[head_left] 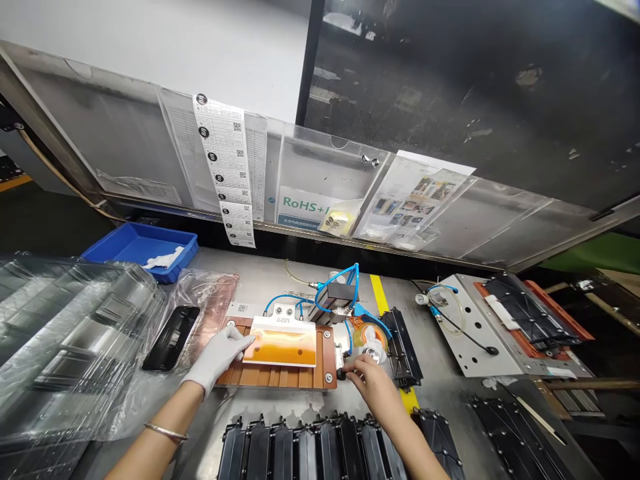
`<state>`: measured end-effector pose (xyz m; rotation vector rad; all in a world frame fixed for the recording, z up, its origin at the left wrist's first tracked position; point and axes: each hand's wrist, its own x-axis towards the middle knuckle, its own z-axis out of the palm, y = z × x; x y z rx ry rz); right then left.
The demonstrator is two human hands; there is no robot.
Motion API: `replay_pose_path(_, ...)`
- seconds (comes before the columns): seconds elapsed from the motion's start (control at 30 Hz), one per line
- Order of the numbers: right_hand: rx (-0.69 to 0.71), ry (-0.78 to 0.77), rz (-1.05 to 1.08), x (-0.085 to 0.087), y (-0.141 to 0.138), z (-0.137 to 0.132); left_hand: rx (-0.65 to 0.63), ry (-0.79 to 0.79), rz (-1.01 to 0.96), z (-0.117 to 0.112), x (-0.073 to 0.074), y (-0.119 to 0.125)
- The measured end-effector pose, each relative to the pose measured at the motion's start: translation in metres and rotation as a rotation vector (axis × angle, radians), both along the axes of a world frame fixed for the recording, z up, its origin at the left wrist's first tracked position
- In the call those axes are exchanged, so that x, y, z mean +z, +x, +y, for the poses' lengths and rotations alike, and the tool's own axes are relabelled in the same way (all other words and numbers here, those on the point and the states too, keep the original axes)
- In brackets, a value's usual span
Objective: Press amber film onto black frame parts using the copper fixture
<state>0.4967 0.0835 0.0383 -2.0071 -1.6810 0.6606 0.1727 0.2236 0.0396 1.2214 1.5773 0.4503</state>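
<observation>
My left hand (pixel 220 357), in a white glove, has its fingers closed at the left edge of a white-edged plate with a shiny amber face (pixel 283 347). That plate lies over a brown fixture block (pixel 325 357) with bolts at its corners. At the block's right end, my bare right hand (pixel 370 383) pinches a small black knob (pixel 341 373). Behind the plate stands a white bracket marked JJ-25070 (pixel 284 317), with a dark pneumatic cylinder (pixel 335 297) and blue air hoses. A roll of amber tape (pixel 383 330) sits just beyond my right hand.
Several black plastic parts (pixel 310 443) stand in a row at the front. More black parts (pixel 403 350) lie to the right, near a second fixture (pixel 463 327). Left are stacked clear trays (pixel 75 347), a phone (pixel 173 337) and a blue bin (pixel 135 243). A document panel (pixel 320 160) overhangs the back.
</observation>
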Motion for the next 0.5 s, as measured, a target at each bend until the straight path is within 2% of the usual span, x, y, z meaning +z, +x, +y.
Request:
replay_pose_path(0.17, -0.025, 0.062, -0.071, 0.000, -0.006, 0.007, 0.009, -0.010, -0.013, 0.000, 0.006, 0.002)
replay_pose_path(0.3, 0.017, 0.132, -0.069, 0.009, -0.020, -0.005, 0.076, -0.010, -0.027, -0.007, 0.017, -0.003)
replay_pose_path(0.4, 0.054, 0.175, -0.015, 0.016, -0.035, -0.024, 0.161, 0.041, -0.019, -0.021, 0.030, -0.028)
replay_pose_path(0.5, 0.149, 0.226, 0.081, 0.013, -0.058, -0.046, 0.261, 0.115, 0.087, -0.052, 0.042, -0.072)
